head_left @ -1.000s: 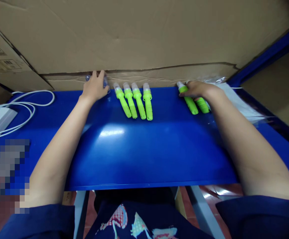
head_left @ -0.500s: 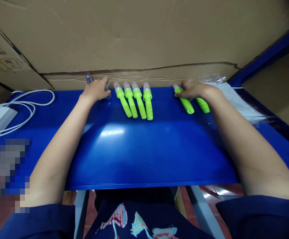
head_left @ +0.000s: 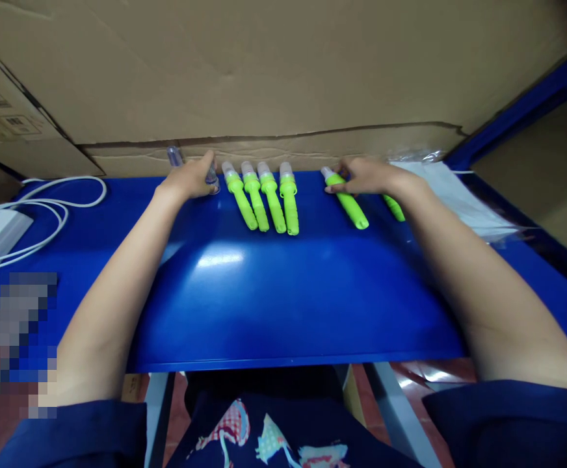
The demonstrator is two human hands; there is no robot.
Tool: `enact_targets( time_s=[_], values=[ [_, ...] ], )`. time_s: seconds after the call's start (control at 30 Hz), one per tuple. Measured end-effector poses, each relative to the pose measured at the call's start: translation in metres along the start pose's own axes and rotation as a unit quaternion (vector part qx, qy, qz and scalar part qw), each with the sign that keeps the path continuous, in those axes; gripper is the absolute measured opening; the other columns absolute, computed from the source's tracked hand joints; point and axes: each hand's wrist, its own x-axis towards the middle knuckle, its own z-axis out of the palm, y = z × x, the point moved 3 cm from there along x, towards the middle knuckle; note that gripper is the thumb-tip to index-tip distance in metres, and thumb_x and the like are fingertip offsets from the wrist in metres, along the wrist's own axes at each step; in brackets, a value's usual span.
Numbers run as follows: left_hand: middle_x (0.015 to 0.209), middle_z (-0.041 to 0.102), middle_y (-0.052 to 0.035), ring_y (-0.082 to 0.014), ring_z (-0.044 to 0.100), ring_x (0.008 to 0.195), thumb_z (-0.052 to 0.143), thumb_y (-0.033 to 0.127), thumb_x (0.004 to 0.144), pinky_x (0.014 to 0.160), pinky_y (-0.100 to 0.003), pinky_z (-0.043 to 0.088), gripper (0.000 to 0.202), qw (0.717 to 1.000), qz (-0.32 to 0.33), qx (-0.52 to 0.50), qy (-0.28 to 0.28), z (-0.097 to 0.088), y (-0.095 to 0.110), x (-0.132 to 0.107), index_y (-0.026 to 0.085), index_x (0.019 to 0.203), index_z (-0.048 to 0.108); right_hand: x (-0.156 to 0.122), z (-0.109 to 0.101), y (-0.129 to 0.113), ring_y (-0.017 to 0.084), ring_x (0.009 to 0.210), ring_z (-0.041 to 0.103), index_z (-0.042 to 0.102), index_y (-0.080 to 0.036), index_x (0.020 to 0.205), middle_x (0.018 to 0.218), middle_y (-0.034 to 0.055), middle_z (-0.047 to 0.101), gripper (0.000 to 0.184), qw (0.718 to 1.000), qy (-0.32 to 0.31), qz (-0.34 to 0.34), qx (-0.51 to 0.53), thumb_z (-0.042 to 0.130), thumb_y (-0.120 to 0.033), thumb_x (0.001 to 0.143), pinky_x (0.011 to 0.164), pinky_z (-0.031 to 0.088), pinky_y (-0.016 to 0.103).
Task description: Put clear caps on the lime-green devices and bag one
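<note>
My left hand (head_left: 188, 179) is at the back left of the table, its thumb and fingers closed around a clear ribbed plastic piece (head_left: 212, 177). Behind that hand a clear plastic tube (head_left: 173, 155) leans near the cardboard, partly covered. My right hand (head_left: 369, 175) pinches a lime-green handle with a clear tip (head_left: 352, 207) near its tip end, and the handle slants toward me. Between my hands several lime-green handles with clear caps (head_left: 274, 207) lie side by side in a row. Another green handle (head_left: 393, 208) is partly hidden behind my right wrist.
The blue table (head_left: 288, 299) backs onto a tall cardboard sheet (head_left: 274, 71). A coiled white cable (head_left: 64, 203) and a white box (head_left: 3, 231) lie at the left. White plastic bags (head_left: 459, 198) lie at the right, near a blue frame post (head_left: 517, 110).
My right hand has moved left with the green handle, closer to the row. The other green handle at the right is more covered by my wrist. My left hand stays nearly still.
</note>
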Motion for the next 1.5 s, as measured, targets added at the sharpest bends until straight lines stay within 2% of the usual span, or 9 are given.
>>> enact_targets(
  time_s=[0.1,0.23,0.47,0.57,0.7,0.93,1.2,1.37,1.5],
  values=[
    [0.134,0.066,-0.0158,-0.0368,0.061,0.128,0.072,0.049,0.084,0.103,-0.043,0.051,0.068,1.000,-0.010,0.007,0.016,-0.004,0.001,-0.002,0.022,0.142,0.048,0.003,0.000,-0.001,0.036,0.109,0.070,0.065,-0.017,0.122,0.115,0.0165,0.074,0.047,0.997,0.054,-0.052,0.007,0.073,-0.048,0.088,0.091,0.053,0.042],
    [0.130,0.067,-0.0160,-0.0415,0.058,0.130,0.071,0.060,0.084,0.102,-0.047,0.047,0.071,0.998,-0.010,-0.014,0.059,-0.010,0.004,-0.004,0.021,0.139,0.050,-0.003,-0.003,-0.011,0.036,0.108,0.070,0.062,-0.018,0.127,0.115,0.0156,0.074,0.050,0.992,0.072,-0.098,0.032,0.071,-0.049,0.089,0.090,0.054,0.044],
    [0.098,0.069,-0.0063,-0.0315,0.060,0.112,0.071,0.066,0.084,0.092,-0.045,0.045,0.060,0.977,0.050,-0.106,0.176,-0.020,0.012,-0.007,0.023,0.124,0.057,-0.012,0.001,-0.040,0.035,0.096,0.071,0.062,-0.017,0.127,0.101,0.0135,0.074,0.051,0.982,0.082,-0.165,0.051,0.072,-0.049,0.088,0.086,0.054,0.045],
    [0.096,0.069,-0.0062,-0.0286,0.064,0.103,0.075,0.061,0.082,0.087,-0.041,0.048,0.054,0.965,0.098,-0.164,0.182,-0.019,0.023,-0.005,0.021,0.115,0.058,-0.021,0.002,-0.055,0.034,0.093,0.070,0.059,-0.018,0.131,0.100,0.0126,0.073,0.054,0.968,0.098,-0.221,0.066,0.071,-0.050,0.089,0.084,0.053,0.045],
    [0.096,0.070,-0.0061,-0.0263,0.068,0.099,0.075,0.061,0.083,0.083,-0.037,0.051,0.051,0.926,0.191,-0.261,0.197,-0.011,0.038,0.000,0.021,0.108,0.057,-0.042,0.002,-0.078,0.030,0.085,0.069,0.056,-0.019,0.131,0.093,0.0095,0.072,0.049,0.947,0.109,-0.294,0.075,0.069,-0.045,0.092,0.078,0.052,0.040],
    [0.090,0.065,-0.0045,-0.0266,0.073,0.095,0.072,0.071,0.083,0.080,-0.038,0.057,0.059,0.890,0.240,-0.364,0.131,0.009,0.049,0.011,0.020,0.108,0.054,-0.051,0.003,-0.093,0.031,0.098,0.069,0.051,-0.015,0.136,0.107,0.0147,0.071,0.051,0.909,0.184,-0.347,0.141,0.065,-0.044,0.096,0.084,0.055,0.042],
    [0.092,0.063,-0.0022,-0.0282,0.072,0.101,0.082,0.059,0.078,0.088,-0.043,0.058,0.055,0.863,0.280,-0.411,0.088,0.010,0.062,0.005,0.021,0.106,0.054,-0.039,0.011,-0.090,0.031,0.101,0.071,0.033,-0.018,0.156,0.125,0.0167,0.068,0.080,0.882,0.226,-0.363,0.197,0.066,-0.057,0.094,0.091,0.059,0.049],
    [0.097,0.066,-0.0030,-0.0288,0.071,0.103,0.089,0.052,0.070,0.093,-0.046,0.056,0.053,0.865,0.309,-0.388,0.073,0.001,0.057,0.000,0.019,0.096,0.056,-0.032,0.013,-0.084,0.027,0.094,0.072,0.026,-0.022,0.161,0.138,0.0173,0.062,0.100,0.872,0.214,-0.367,0.245,0.074,-0.065,0.085,0.089,0.061,0.047],
    [0.103,0.071,-0.0058,-0.0273,0.070,0.104,0.087,0.048,0.070,0.092,-0.041,0.056,0.049,0.885,0.330,-0.322,0.057,-0.001,0.059,-0.006,0.019,0.098,0.060,-0.036,0.010,-0.086,0.024,0.093,0.072,0.029,-0.025,0.160,0.134,0.0151,0.065,0.092,0.871,0.179,-0.351,0.294,0.073,-0.062,0.087,0.088,0.061,0.043]
  ],
)
